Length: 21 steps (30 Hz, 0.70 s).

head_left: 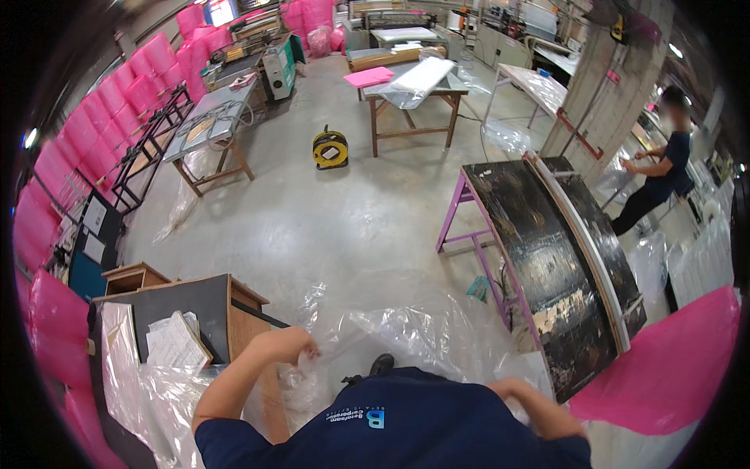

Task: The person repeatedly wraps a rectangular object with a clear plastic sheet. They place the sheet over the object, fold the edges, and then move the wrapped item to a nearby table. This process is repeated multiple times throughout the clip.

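A big sheet of clear plastic film (414, 332) spreads in loose folds in front of my body and down to the floor. My left hand (295, 344) is closed at the sheet's left side, with its fingers curled on the film. On the other side, my right hand (509, 388) is low beside my shirt, next to the film's right edge. Its fingers are mostly hidden, so their grip does not show. One dark shoe (382, 364) shows under the film.
At left, a dark-topped desk (250, 291) holds papers (178, 341) and more clear film. A black-topped bench (539, 258) on purple legs stands at right, by pink wrap (664, 363). A yellow cable reel (330, 149) sits ahead; a co-worker (660, 168) stands far right.
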Motion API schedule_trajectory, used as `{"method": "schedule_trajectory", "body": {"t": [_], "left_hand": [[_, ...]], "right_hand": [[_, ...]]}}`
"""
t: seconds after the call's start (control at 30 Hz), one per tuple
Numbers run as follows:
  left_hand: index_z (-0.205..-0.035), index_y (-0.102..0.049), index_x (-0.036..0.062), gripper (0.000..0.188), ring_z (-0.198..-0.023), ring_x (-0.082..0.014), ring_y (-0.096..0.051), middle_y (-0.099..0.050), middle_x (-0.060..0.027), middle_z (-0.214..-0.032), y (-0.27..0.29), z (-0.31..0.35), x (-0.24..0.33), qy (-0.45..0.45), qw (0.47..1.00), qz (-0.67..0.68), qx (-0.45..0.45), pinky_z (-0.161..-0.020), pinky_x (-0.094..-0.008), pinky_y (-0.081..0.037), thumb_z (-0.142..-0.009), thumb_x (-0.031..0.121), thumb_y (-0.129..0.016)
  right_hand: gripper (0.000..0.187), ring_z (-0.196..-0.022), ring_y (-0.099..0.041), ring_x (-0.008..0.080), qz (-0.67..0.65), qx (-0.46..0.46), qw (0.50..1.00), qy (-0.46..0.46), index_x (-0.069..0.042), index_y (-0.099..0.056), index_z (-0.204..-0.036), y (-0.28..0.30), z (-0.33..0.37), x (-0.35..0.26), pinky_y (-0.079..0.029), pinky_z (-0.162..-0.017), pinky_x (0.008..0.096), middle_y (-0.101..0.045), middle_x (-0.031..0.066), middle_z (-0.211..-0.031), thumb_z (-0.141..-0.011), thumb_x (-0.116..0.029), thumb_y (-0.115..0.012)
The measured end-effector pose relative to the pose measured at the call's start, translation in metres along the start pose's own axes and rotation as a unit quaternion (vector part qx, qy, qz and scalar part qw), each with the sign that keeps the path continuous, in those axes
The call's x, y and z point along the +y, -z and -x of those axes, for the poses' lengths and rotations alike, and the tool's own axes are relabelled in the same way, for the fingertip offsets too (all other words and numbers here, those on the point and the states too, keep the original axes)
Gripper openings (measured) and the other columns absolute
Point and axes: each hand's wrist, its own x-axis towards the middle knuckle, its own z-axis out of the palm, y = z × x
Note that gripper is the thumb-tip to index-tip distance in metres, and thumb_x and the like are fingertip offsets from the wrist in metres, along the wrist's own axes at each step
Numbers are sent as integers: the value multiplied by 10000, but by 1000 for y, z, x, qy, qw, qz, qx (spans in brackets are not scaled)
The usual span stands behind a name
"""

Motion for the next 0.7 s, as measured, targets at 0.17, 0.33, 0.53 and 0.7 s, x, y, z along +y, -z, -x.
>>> {"method": "schedule_trajectory", "body": {"t": [0.17, 0.33, 0.53, 0.7], "left_hand": [[-931, -602, 19, 425, -888, -312, -541, -585, -162, -896, 63, -25, -10, -34, 981, -25, 188, -783, -368, -436, -584, -158, -430], [-885, -584, -6, 414, -895, -326, -508, -547, -184, -910, 72, -19, -57, 0, 897, -19, 441, -799, -351, -402, -584, -182, -361], [-843, -580, 3, 247, -914, -325, -489, -515, -168, -938, 34, 14, -123, 68, 848, -37, 525, -788, -372, -380, -628, -94, -505], [-816, -602, 29, 149, -756, -183, -509, -547, -88, -895, 81, 82, -140, -4, 815, 27, 579, -703, -297, -411, -694, 108, -635]], "right_hand": [[214, -887, -546, 242, 359, 444, 820, -44, -50, -595, -919, 164, 75, -24, -405, -813, 379, -596, 115, -911, -833, -174, -443], [80, -579, -477, 82, -212, 939, 271, 26, -33, -555, -760, 197, 120, -60, -381, -542, 229, -519, 7, -642, -763, -26, -475], [124, -602, -475, 57, -255, 880, 390, 90, -68, -578, -819, 136, 108, -137, -379, -560, 193, -546, -21, -722, -711, -25, -535], [70, -561, -485, 120, -229, 913, 320, 109, -50, -569, -758, 64, 211, -104, -404, -536, 280, -537, 4, -661, -716, -105, -581]]}}
